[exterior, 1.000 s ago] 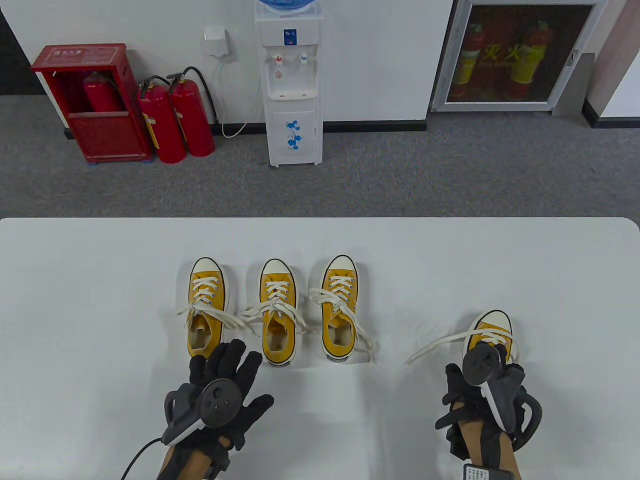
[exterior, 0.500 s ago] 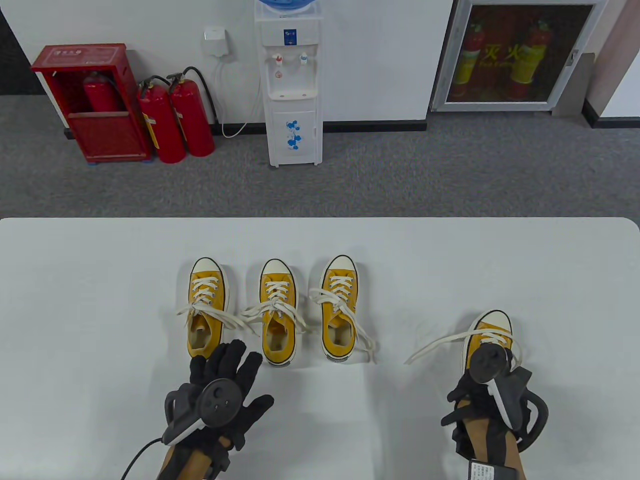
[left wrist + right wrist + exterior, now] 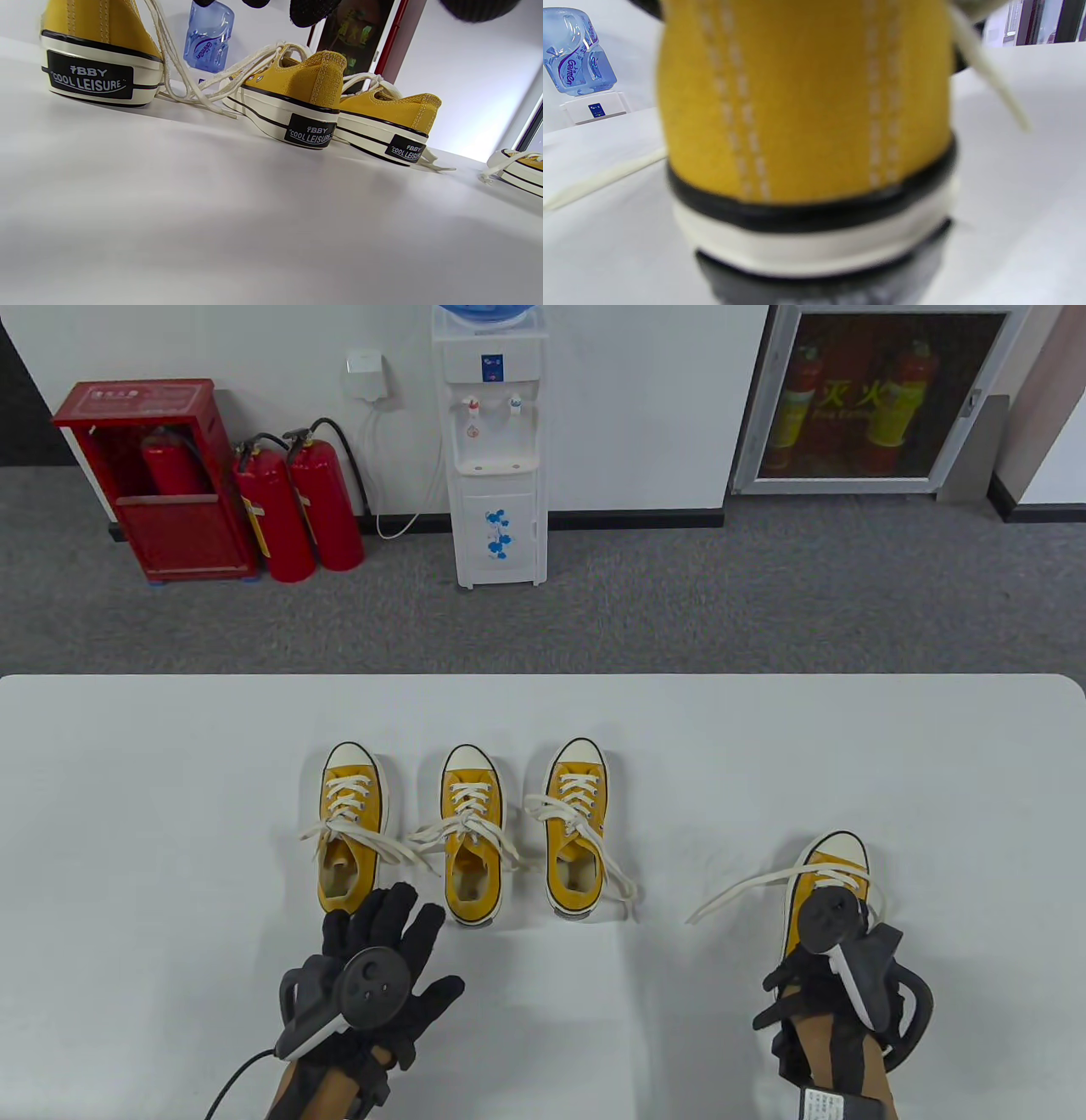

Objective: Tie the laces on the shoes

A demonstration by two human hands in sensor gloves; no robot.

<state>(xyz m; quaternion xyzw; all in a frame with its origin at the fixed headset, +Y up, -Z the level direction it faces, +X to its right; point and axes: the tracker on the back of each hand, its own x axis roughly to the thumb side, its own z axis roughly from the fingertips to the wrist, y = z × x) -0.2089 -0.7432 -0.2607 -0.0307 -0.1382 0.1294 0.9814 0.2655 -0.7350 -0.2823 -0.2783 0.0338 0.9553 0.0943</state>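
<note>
Fingers of left hand (image 3: 373, 959) spread flat on worktop (image 3: 170, 780); right hand (image 3: 827, 984) at fourth shoe's (image 3: 836, 869) heel, grip hidden.
Left fingertips lie just below leftmost of three shoes (image 3: 462, 831) in a row, laces loose. Right fingers sit behind tracker, cannot tell if curled; lace (image 3: 738, 895) trails left.

Three yellow canvas sneakers (image 3: 465, 836) stand side by side mid-surface, toes pointing away, cream laces (image 3: 462, 836) loose and spilling sideways; a fourth yellow sneaker (image 3: 830, 875) sits well apart to the right, one lace end (image 3: 736, 894) trailing left
</note>
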